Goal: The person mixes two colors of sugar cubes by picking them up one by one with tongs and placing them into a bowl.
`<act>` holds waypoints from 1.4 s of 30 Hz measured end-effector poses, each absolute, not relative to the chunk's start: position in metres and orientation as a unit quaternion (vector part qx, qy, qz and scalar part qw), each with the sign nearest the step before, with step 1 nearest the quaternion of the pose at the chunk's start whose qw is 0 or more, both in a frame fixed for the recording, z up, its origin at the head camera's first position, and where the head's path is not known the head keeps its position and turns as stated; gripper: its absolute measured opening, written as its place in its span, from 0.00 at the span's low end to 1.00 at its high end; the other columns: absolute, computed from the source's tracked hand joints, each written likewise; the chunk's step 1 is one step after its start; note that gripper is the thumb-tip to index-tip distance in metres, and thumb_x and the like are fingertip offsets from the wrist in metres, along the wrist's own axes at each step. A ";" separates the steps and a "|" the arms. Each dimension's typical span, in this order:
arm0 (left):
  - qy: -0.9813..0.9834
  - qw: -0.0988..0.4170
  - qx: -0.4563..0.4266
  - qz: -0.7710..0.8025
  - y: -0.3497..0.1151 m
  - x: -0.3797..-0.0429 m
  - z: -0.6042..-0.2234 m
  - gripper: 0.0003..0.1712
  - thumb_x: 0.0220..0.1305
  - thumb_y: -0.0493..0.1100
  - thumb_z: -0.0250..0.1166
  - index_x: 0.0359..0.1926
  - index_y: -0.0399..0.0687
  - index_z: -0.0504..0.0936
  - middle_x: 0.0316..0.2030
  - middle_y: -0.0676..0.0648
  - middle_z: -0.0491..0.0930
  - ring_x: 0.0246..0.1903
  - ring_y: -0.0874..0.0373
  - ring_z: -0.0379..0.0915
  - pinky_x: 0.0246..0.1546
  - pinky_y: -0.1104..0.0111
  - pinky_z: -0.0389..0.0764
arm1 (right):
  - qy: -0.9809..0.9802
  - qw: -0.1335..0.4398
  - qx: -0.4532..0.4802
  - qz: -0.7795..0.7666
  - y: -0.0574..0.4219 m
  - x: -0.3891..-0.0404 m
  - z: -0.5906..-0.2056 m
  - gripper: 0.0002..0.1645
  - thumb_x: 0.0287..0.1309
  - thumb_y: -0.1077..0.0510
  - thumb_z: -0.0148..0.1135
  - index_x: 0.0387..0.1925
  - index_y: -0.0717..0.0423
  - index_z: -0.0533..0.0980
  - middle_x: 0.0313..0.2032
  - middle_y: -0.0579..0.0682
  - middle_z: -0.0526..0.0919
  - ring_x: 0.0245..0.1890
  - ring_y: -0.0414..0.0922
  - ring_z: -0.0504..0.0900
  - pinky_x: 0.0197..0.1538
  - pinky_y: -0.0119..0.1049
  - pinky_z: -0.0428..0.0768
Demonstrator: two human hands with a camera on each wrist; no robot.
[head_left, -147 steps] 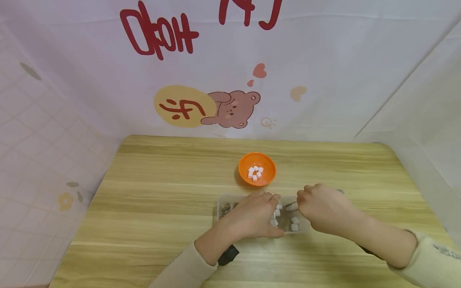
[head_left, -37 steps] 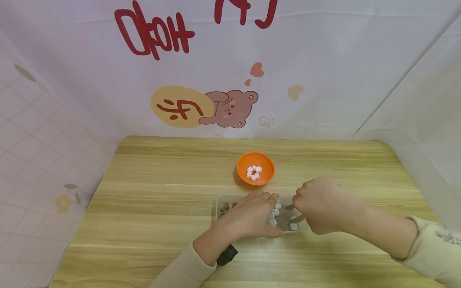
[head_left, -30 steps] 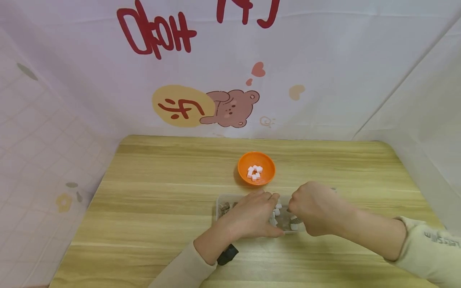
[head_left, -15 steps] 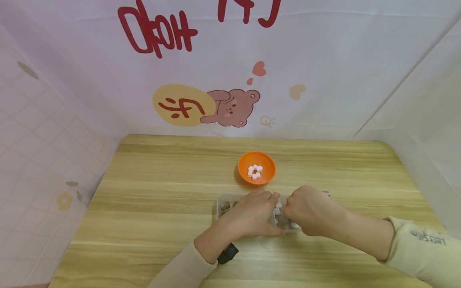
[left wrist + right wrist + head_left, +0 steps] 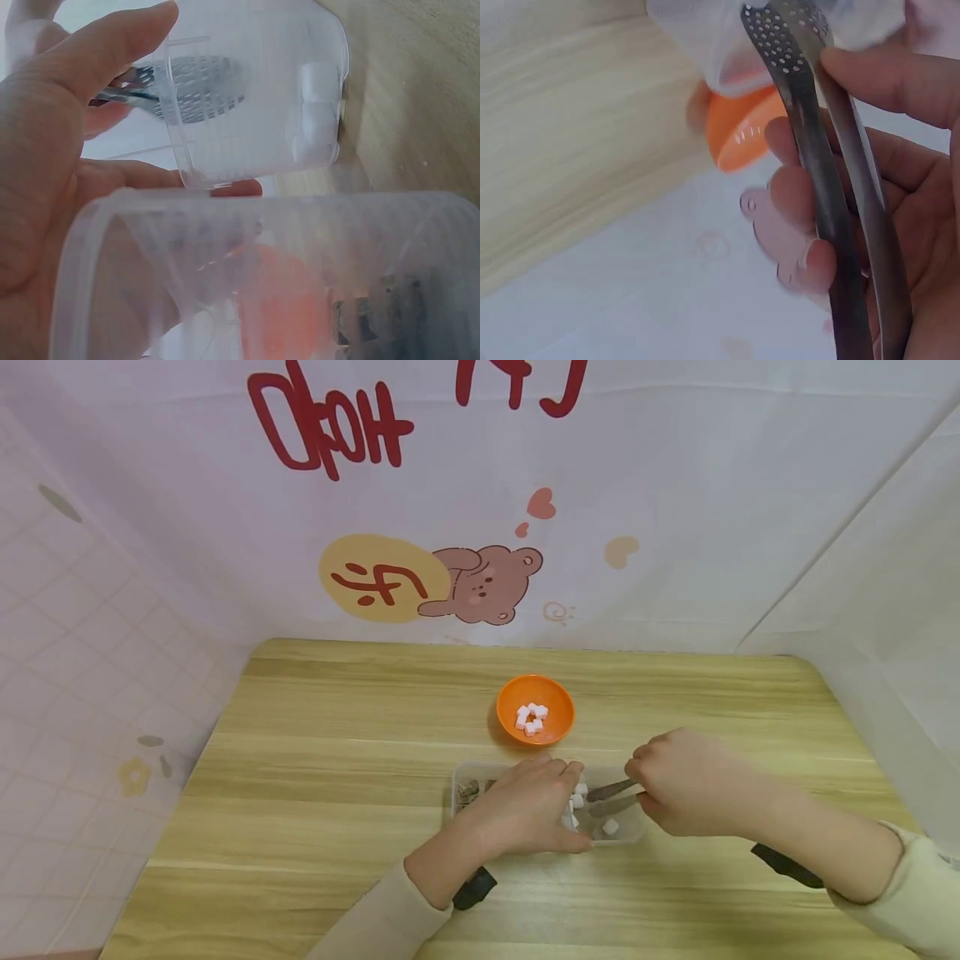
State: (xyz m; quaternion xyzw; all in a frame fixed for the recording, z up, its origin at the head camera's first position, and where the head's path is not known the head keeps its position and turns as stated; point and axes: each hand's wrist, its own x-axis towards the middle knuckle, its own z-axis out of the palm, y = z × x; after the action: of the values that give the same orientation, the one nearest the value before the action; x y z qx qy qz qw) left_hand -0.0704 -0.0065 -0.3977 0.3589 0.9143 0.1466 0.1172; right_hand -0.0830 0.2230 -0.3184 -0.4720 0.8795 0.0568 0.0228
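My right hand (image 5: 693, 785) grips a pair of metal tongs (image 5: 814, 150) whose perforated tips reach into the right part of a clear plastic box (image 5: 633, 833). In the head view the two arms of the tongs stand slightly apart over that compartment. A white cube (image 5: 611, 827) lies near its front wall, and more white cubes (image 5: 577, 800) lie farther left, partly behind my left hand (image 5: 525, 810). That hand grips the box across its middle, thumb (image 5: 112, 49) on the near side and fingers on the far side. Brown pieces (image 5: 468, 791) show in the left end.
An orange bowl (image 5: 560, 695) holding several white cubes (image 5: 531, 728) stands just behind the box on the wooden table (image 5: 360, 727). A printed white cloth (image 5: 660, 485) rises along the table's back edge, with pale cloth at both sides.
Half a second ago my right hand covered the tongs low over the box; it has drawn back right, showing them. The cube near the front wall has shifted and turned. My left hand stays put.
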 end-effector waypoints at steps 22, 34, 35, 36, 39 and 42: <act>0.911 0.114 0.363 0.157 -0.007 -0.070 -0.399 0.52 0.58 0.69 0.74 0.72 0.41 0.72 0.57 0.51 0.81 0.56 0.57 0.73 0.64 0.68 0.72 | 0.882 -0.167 -0.396 -0.192 0.250 -0.122 -0.328 0.15 0.41 0.60 0.81 0.36 0.51 0.88 0.31 0.40 0.89 0.25 0.31 0.81 0.26 0.25 0.76; 0.911 0.116 0.366 0.153 -0.006 -0.070 -0.397 0.52 0.60 0.70 0.72 0.73 0.41 0.71 0.60 0.50 0.81 0.59 0.56 0.73 0.66 0.66 0.72 | 0.911 -0.161 -0.313 -0.216 0.235 -0.136 -0.371 0.12 0.49 0.61 0.79 0.38 0.57 0.88 0.29 0.44 0.88 0.22 0.34 0.78 0.24 0.34 0.74; 0.911 0.115 0.366 0.153 -0.006 -0.070 -0.397 0.52 0.59 0.70 0.72 0.73 0.41 0.71 0.60 0.50 0.81 0.59 0.57 0.74 0.66 0.66 0.72 | 0.912 -0.158 -0.310 -0.219 0.235 -0.136 -0.371 0.12 0.49 0.61 0.78 0.38 0.57 0.88 0.28 0.44 0.87 0.22 0.34 0.77 0.24 0.34 0.74; 0.911 0.115 0.366 0.153 -0.006 -0.070 -0.397 0.52 0.59 0.70 0.72 0.73 0.41 0.71 0.60 0.50 0.81 0.58 0.57 0.74 0.66 0.66 0.72 | 0.912 -0.155 -0.308 -0.224 0.236 -0.135 -0.371 0.12 0.49 0.61 0.78 0.38 0.57 0.88 0.28 0.43 0.87 0.22 0.33 0.76 0.24 0.34 0.74; 0.911 0.111 0.366 0.154 -0.006 -0.071 -0.398 0.52 0.59 0.70 0.73 0.73 0.41 0.72 0.58 0.50 0.81 0.56 0.57 0.74 0.65 0.67 0.72 | 0.912 -0.150 -0.303 -0.231 0.239 -0.133 -0.368 0.13 0.49 0.62 0.77 0.40 0.58 0.88 0.30 0.45 0.88 0.22 0.33 0.76 0.25 0.33 0.74; 0.911 0.109 0.366 0.155 -0.007 -0.071 -0.399 0.52 0.59 0.70 0.73 0.72 0.40 0.72 0.57 0.50 0.82 0.56 0.57 0.74 0.64 0.67 0.72 | 0.908 -0.159 -0.312 -0.230 0.243 -0.131 -0.366 0.16 0.47 0.61 0.77 0.42 0.58 0.88 0.33 0.47 0.90 0.23 0.35 0.79 0.26 0.34 0.76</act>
State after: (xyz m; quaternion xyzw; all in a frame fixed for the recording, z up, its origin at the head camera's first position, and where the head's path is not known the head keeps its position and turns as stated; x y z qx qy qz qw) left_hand -0.0710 -0.0067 -0.3990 0.3659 0.9112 0.1550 0.1090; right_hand -0.1306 0.2431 -0.3656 -0.3122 0.9079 -0.2298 -0.1595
